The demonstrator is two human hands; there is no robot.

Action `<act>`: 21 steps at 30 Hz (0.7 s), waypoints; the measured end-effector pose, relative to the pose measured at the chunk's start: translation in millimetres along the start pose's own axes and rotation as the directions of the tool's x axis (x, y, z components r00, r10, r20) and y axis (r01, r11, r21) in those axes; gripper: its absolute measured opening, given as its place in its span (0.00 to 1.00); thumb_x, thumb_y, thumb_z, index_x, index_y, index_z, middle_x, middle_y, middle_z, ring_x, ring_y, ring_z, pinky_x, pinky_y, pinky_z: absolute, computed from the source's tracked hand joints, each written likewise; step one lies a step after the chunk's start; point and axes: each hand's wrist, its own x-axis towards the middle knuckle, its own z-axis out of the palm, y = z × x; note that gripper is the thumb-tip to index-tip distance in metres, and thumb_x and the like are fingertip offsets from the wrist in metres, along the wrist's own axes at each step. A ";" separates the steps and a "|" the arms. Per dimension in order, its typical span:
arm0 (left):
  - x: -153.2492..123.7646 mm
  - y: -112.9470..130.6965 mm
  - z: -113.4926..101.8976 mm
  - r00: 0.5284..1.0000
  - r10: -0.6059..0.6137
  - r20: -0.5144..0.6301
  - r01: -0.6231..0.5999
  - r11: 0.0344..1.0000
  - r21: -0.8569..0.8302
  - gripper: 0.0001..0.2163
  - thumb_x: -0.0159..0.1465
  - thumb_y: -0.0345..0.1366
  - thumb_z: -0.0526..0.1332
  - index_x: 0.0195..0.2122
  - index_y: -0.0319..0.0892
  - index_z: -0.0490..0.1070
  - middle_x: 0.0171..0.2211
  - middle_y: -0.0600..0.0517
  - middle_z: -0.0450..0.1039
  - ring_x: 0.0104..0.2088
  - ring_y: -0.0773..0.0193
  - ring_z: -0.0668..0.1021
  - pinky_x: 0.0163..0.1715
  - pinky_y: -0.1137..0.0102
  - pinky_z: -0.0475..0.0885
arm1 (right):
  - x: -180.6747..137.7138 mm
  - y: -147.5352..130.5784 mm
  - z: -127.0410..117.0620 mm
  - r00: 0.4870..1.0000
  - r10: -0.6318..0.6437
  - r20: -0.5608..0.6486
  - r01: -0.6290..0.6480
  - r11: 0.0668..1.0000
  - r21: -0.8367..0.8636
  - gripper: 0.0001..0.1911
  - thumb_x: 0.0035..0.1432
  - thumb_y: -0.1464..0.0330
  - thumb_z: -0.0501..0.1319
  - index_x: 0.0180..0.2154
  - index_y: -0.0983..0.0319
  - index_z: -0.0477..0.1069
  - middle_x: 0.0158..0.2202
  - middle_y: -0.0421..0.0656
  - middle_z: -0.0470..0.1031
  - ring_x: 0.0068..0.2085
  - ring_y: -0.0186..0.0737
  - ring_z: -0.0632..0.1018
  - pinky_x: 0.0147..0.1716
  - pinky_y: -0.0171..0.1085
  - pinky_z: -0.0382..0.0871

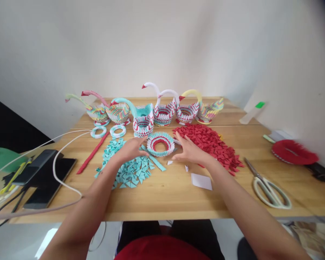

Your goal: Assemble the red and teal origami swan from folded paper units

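A round paper ring [160, 143] of teal, white and red folded pieces sits mid-table. My left hand [132, 148] lies just left of it, fingers stretched out over a heap of teal folded triangles [130, 169]. My right hand [188, 150] is just right of the ring, fingers spread, resting at the edge of a heap of red folded triangles [211, 144]. Neither hand holds anything. A teal paper strip [155, 160] lies between the hands.
Several paper swans [162, 110] stand in a row at the back. Two small paper rings [108, 131], a red strip [93, 153], scissors [271, 189], a white paper square [202, 181], a red paper disc [294, 151], phones [47, 180] and white cables [56, 162] lie on the wooden table [165, 202].
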 end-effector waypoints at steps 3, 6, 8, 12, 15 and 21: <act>2.8 1.3 6.4 1.000 -0.002 -0.012 0.003 0.996 0.088 0.41 0.52 0.44 0.72 0.65 0.39 0.59 0.53 0.38 0.73 0.47 0.49 0.77 0.47 0.60 0.71 | 6.1 5.2 6.5 1.000 -0.030 -0.009 0.028 0.992 -0.125 0.64 0.43 0.53 0.72 0.70 0.66 0.38 0.68 0.61 0.51 0.69 0.59 0.53 0.67 0.60 0.36; 4.5 6.2 10.9 0.999 -0.007 -0.035 0.011 0.990 0.139 0.41 0.53 0.44 0.72 0.65 0.40 0.58 0.50 0.38 0.74 0.47 0.48 0.77 0.48 0.58 0.70 | 10.2 11.1 17.4 0.997 -0.067 -0.045 0.061 0.989 -0.134 0.62 0.45 0.51 0.71 0.70 0.65 0.40 0.69 0.61 0.49 0.69 0.59 0.51 0.67 0.59 0.40; 4.6 11.2 12.8 0.999 0.000 -0.055 0.008 0.990 0.138 0.42 0.53 0.43 0.72 0.66 0.41 0.56 0.49 0.39 0.75 0.48 0.47 0.76 0.48 0.57 0.70 | 11.0 12.3 23.6 0.992 -0.110 -0.067 0.101 0.988 -0.114 0.61 0.47 0.52 0.71 0.70 0.64 0.39 0.69 0.60 0.50 0.69 0.58 0.52 0.67 0.59 0.41; 3.5 22.5 14.1 0.986 0.059 -0.156 -0.058 0.998 0.009 0.43 0.55 0.42 0.71 0.68 0.47 0.51 0.52 0.41 0.72 0.51 0.47 0.75 0.52 0.54 0.70 | 5.9 9.2 24.0 0.989 -0.076 -0.130 0.079 0.997 0.013 0.59 0.49 0.56 0.71 0.70 0.63 0.38 0.69 0.58 0.51 0.69 0.56 0.53 0.67 0.57 0.44; 3.3 30.9 14.8 0.944 0.101 -0.314 -0.167 0.967 -0.192 0.44 0.56 0.47 0.70 0.69 0.48 0.49 0.53 0.41 0.69 0.52 0.50 0.74 0.54 0.54 0.70 | -2.3 5.1 16.1 0.983 -0.011 -0.184 0.061 0.960 0.274 0.57 0.52 0.56 0.70 0.71 0.58 0.35 0.70 0.53 0.49 0.69 0.55 0.56 0.64 0.54 0.56; 3.4 44.6 17.9 0.890 0.048 -0.454 -0.285 0.835 -0.471 0.46 0.52 0.57 0.68 0.68 0.50 0.50 0.64 0.39 0.54 0.61 0.45 0.65 0.53 0.54 0.72 | -11.6 -6.3 7.1 0.973 -0.051 -0.225 0.186 0.749 0.636 0.61 0.51 0.48 0.68 0.70 0.56 0.31 0.70 0.51 0.50 0.66 0.54 0.62 0.61 0.51 0.64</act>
